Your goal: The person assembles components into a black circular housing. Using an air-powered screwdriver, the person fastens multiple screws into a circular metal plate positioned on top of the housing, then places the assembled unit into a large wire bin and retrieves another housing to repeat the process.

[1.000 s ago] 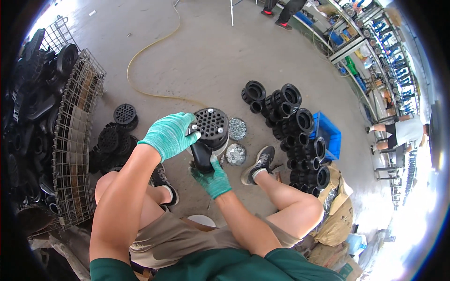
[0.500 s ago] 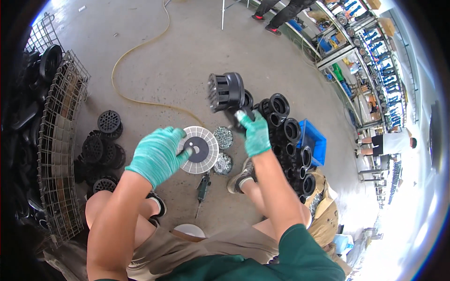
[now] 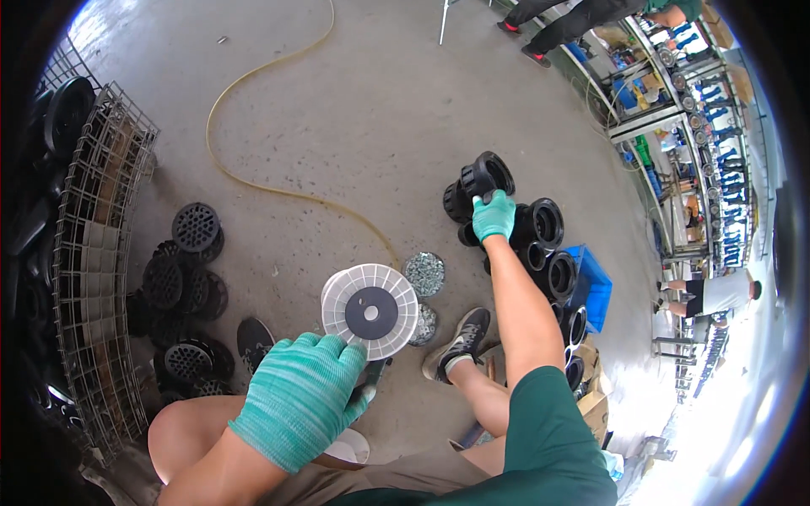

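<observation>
My right hand is closed on a black round plastic fitting at the far end of a group of similar black fittings. My left hand, also gloved in green, is closed round a dark power screwdriver, mostly hidden under the fingers. Just beyond that hand is a light-grey ribbed disc with a dark centre and nothing on top. To its right stand two round containers of small metal parts, the farther container fully in sight and the nearer container partly covered by the disc.
Black perforated round parts are piled at the left, beside a wire cage of black parts. A yellow hose crosses the floor. A blue crate stands right of the fittings. Another person's legs show by the shelving.
My right hand has carried the black fitting off to the right, to the group of fittings. My left hand has come from the disc back toward me, onto the screwdriver. The view has shifted.
</observation>
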The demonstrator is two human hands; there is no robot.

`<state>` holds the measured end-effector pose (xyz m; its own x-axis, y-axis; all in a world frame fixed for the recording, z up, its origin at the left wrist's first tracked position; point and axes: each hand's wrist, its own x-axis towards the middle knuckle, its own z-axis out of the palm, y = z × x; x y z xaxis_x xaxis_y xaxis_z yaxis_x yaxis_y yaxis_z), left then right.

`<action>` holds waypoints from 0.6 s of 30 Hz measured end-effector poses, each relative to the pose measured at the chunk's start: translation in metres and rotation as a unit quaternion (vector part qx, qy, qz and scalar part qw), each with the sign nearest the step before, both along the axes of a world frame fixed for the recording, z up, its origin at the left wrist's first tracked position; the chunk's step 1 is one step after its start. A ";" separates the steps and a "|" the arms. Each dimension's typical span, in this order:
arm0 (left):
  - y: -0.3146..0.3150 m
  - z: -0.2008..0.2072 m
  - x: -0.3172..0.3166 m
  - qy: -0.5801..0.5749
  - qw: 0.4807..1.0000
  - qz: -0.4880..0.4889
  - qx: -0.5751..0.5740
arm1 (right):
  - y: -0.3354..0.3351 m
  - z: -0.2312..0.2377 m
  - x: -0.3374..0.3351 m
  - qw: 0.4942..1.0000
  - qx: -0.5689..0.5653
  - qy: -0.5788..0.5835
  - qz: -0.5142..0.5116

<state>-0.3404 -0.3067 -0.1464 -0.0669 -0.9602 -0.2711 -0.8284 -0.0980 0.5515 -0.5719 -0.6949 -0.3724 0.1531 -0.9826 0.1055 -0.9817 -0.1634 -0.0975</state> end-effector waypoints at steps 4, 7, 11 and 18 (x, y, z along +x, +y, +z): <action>-0.005 -0.007 0.001 0.011 1.000 -0.008 0.018 | 0.033 -0.037 -0.009 0.996 0.054 0.038 -0.053; -0.007 -0.009 -0.001 0.011 1.000 -0.015 0.014 | 0.039 -0.044 -0.018 0.998 0.038 0.017 -0.053; -0.008 -0.012 -0.007 0.012 0.999 -0.028 0.019 | 0.030 -0.042 -0.025 0.998 0.038 0.028 -0.046; 0.002 -0.010 -0.013 0.006 1.000 -0.022 0.005 | 0.034 -0.028 -0.018 0.990 0.067 0.110 -0.048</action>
